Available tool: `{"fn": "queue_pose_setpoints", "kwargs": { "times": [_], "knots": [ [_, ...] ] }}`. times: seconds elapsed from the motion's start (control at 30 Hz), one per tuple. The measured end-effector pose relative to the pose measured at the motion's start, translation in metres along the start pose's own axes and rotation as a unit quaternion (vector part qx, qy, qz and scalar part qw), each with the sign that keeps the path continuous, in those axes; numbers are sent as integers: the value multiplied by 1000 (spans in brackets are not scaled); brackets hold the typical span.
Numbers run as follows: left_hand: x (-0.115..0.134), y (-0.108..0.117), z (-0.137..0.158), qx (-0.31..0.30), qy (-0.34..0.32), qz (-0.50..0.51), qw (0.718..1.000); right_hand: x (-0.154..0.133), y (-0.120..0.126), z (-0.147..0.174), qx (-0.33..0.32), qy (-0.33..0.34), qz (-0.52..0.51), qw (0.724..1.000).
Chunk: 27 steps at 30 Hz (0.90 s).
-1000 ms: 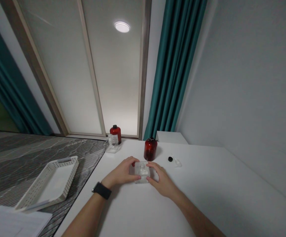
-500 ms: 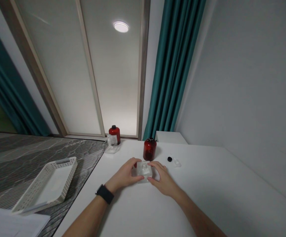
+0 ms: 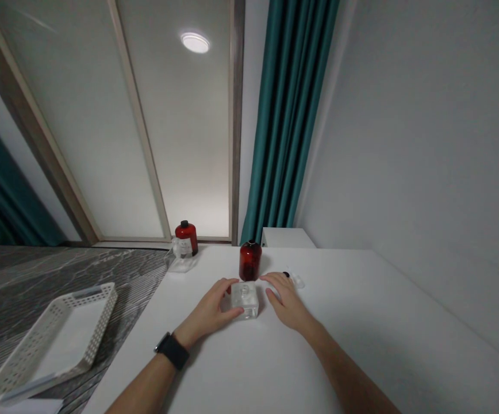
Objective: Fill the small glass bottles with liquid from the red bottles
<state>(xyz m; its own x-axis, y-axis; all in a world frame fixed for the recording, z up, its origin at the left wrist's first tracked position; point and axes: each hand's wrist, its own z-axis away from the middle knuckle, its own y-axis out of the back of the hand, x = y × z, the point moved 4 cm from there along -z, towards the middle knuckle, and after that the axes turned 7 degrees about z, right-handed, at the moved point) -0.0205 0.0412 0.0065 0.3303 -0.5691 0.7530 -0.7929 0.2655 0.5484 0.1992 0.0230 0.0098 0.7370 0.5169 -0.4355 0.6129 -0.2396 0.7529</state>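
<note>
On the white table (image 3: 249, 374) a clear, square, block-shaped container (image 3: 245, 299) with a small round feature on top sits in front of a dark red bottle (image 3: 250, 261). My left hand (image 3: 210, 307), with a black watch on its wrist, curls around the container's left side, thumb at the front and fingers behind. My right hand (image 3: 287, 305) is apart from the container, to its right, with thumb and fingers spread and nothing in them. Just beyond its fingers lie a black cap (image 3: 286, 274), mostly hidden, and a small clear piece (image 3: 297, 281).
Another red bottle (image 3: 186, 237) with a black cap stands at the table's far left corner, by a clear plastic object (image 3: 182, 264). A white perforated basket (image 3: 100, 333) rests on the grey surface to the left. A wall (image 3: 426, 144) borders the right side.
My right hand has let go of the clear container and moved away to the right. My left hand stays at it. The view has turned slightly right.
</note>
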Motion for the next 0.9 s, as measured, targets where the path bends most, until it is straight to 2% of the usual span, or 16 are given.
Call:
{"fn": "queue_pose_setpoints", "kwargs": {
  "times": [0.07,0.17,0.33,0.43,0.6,0.9],
  "knots": [
    [0,0,0,-6,3,0,1000,13,6,-2,6,-18,52,998],
    [2,1,-1,-13,13,-3,1000,41,17,-2,-12,-79,124,989],
    [7,1,-1,-11,18,-10,1000,88,32,9,-41,-165,159,973],
    [7,0,-1,-12,18,-15,1000,105,34,16,-79,-190,161,965],
    [5,0,-2,-9,10,-22,1000,112,33,19,-104,-199,160,961],
    [4,0,-1,-7,4,-33,999,113,35,20,-83,-176,150,969]
  ]
}}
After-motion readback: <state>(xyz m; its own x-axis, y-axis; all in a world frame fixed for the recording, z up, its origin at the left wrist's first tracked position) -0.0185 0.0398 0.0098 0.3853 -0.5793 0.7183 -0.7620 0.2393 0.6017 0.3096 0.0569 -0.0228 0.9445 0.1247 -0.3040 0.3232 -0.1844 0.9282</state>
